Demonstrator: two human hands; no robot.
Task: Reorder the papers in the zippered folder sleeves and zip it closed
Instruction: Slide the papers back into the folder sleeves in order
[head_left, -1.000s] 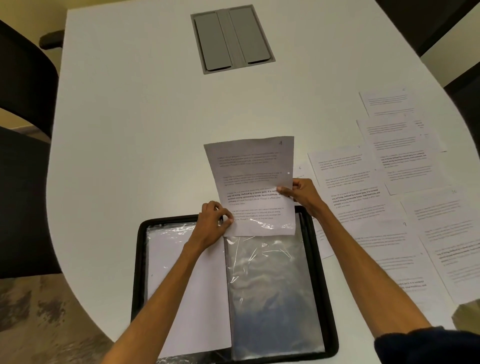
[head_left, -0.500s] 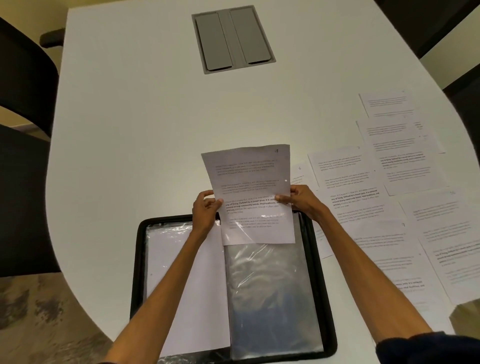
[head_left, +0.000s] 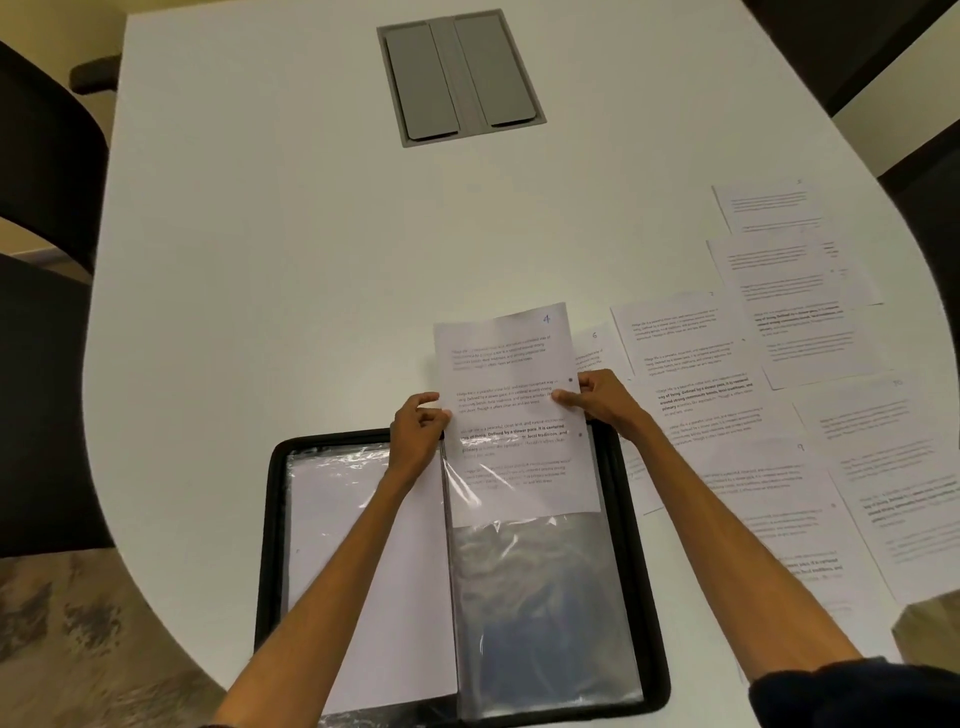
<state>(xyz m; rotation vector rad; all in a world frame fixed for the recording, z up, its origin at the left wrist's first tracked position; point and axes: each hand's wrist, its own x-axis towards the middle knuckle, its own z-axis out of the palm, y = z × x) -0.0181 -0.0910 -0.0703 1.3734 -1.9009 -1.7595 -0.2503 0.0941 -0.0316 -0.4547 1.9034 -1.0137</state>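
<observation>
The sheet (head_left: 511, 415) marked 4 is half inside the clear sleeve (head_left: 540, 597), its top above both grips. The left grip (head_left: 418, 426) pinches its left edge and the right grip (head_left: 597, 400) its right edge. The open folder (head_left: 270, 519) lies below them on the worktop (head_left: 260, 260). Best to push both edges down evenly, keeping the sheet square to the sleeve mouth, and ease off if a corner snags. Loose papers (head_left: 727, 415) lie right of the right grip.
</observation>
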